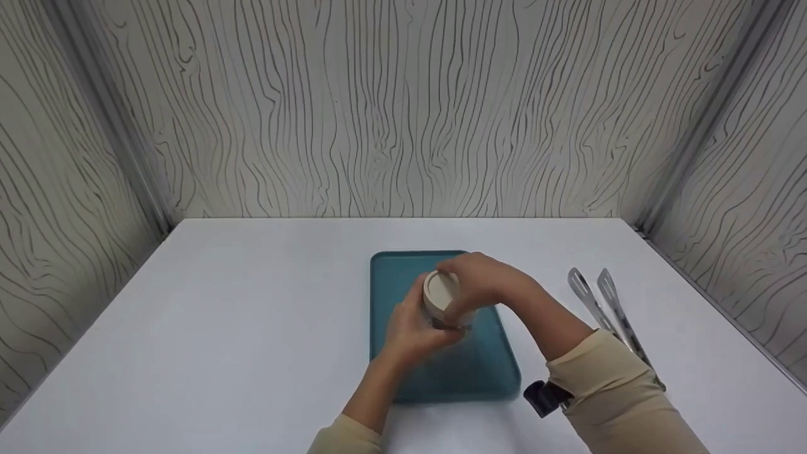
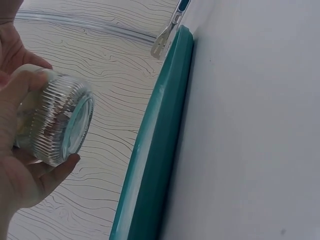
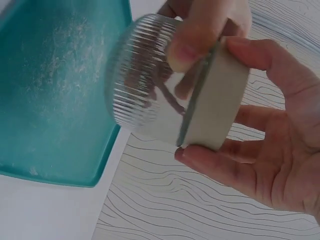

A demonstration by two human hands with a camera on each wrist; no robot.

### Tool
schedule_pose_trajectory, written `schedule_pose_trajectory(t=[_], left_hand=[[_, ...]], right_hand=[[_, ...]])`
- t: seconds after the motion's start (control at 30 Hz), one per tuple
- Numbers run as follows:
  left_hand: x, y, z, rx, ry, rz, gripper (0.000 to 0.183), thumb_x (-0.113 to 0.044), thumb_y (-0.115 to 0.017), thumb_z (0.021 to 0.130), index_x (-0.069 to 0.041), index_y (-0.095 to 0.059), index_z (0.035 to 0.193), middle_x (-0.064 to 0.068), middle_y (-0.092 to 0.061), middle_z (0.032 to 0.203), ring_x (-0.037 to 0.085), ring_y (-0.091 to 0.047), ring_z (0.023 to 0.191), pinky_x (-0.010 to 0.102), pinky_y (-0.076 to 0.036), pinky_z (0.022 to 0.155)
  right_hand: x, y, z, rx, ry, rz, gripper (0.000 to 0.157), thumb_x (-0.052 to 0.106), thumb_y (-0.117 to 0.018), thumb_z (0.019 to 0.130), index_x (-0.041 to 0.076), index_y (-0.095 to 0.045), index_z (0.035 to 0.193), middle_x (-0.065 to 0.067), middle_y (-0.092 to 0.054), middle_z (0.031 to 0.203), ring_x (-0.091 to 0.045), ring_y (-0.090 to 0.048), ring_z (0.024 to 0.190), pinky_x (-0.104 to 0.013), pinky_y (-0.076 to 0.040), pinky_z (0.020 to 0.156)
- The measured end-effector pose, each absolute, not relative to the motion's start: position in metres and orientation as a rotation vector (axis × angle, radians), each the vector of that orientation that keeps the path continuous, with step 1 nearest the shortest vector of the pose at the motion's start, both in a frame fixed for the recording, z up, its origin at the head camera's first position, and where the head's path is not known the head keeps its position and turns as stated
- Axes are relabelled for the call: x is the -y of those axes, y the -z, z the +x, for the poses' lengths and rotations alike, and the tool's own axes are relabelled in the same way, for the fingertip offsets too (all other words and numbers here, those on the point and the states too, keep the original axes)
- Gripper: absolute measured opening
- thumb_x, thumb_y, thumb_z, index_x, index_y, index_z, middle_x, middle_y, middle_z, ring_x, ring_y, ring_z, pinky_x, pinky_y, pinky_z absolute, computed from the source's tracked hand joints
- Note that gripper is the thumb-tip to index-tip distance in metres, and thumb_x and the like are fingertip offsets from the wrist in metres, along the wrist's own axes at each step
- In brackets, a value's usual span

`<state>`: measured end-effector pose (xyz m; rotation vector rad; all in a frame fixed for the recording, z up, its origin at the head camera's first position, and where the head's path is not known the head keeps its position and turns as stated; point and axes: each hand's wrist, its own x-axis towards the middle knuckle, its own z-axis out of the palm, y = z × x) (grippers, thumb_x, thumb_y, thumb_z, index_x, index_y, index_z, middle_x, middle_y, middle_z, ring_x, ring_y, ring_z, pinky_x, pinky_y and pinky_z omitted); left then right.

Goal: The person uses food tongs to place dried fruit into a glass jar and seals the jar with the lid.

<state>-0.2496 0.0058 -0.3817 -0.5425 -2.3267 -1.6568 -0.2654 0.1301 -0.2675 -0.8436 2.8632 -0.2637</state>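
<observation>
A ribbed clear glass jar with a flat beige lid is held tilted above the teal tray. My left hand grips the glass body, its thumb lying along the side near the lid in the right wrist view. From above, my right hand holds the lid by its edge, thumb and fingers spread around it. The lid sits on the jar's mouth. In the left wrist view the jar's round base faces away from the palm.
Metal tongs with slotted ends lie on the white table to the right of the tray, partly behind the right sleeve. Pale scuffs mark the tray's surface. Wood-grain-patterned panels enclose the table's back and sides.
</observation>
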Motion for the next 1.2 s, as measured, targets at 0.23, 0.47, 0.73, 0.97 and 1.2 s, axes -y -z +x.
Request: schedule_pose_trajectory(t=[0.23, 0.47, 0.73, 0.97, 1.2], left_hand=[[-0.007, 0.382, -0.251, 2.297, 1.573, -0.504, 0.078, -0.027, -0.076, 0.057, -0.027, -0.037, 0.124, -0.009, -0.054, 0.105, 0.008, -0.052, 0.09, 0.031, -0.044, 0.074], [-0.006, 0.381, -0.251, 2.275, 1.568, -0.499, 0.078, -0.029, -0.075, 0.059, -0.025, -0.036, 0.125, -0.01, -0.054, 0.104, 0.007, -0.052, 0.089, 0.03, -0.045, 0.073], [0.0, 0.377, -0.25, 2.284, 1.68, -0.626, 0.082, -0.031, -0.075, 0.06, -0.023, -0.031, 0.129, -0.004, -0.05, 0.11, 0.012, -0.05, 0.094, 0.031, -0.044, 0.075], [0.001, 0.377, -0.249, 2.31, 1.717, -0.659, 0.089, -0.035, -0.073, 0.061, -0.022, -0.024, 0.134, -0.003, -0.047, 0.114, 0.012, -0.048, 0.096, 0.03, -0.044, 0.074], [-0.001, 0.38, -0.247, 2.301, 1.722, -0.642, 0.085, -0.035, -0.074, 0.06, -0.027, -0.028, 0.131, -0.005, -0.048, 0.113, 0.011, -0.048, 0.096, 0.031, -0.044, 0.075]], right_hand=[[-0.122, 0.274, -0.262, -2.992, 0.289, -0.655, 0.04, 0.032, -0.066, 0.06, 0.006, -0.057, 0.09, 0.0, -0.052, 0.072, -0.017, -0.048, 0.062, -0.033, -0.042, 0.053], [-0.112, 0.274, -0.258, -3.071, 0.195, -0.477, 0.031, 0.035, -0.057, 0.061, 0.007, -0.058, 0.075, -0.001, -0.051, 0.061, -0.017, -0.048, 0.054, -0.032, -0.041, 0.047], [-0.122, 0.26, -0.254, -2.863, 0.232, -0.679, 0.075, 0.037, -0.07, 0.064, 0.005, -0.041, 0.125, -0.013, -0.049, 0.105, -0.023, -0.05, 0.08, -0.036, -0.045, 0.061], [-0.125, 0.254, -0.254, -2.755, 0.201, -0.846, 0.083, 0.022, -0.076, 0.06, 0.01, -0.035, 0.131, -0.013, -0.043, 0.113, -0.022, -0.046, 0.087, -0.035, -0.045, 0.064], [-0.129, 0.259, -0.258, -2.811, 0.234, -0.945, 0.068, 0.02, -0.075, 0.059, 0.008, -0.049, 0.121, -0.007, -0.051, 0.097, -0.019, -0.048, 0.08, -0.032, -0.045, 0.06]])
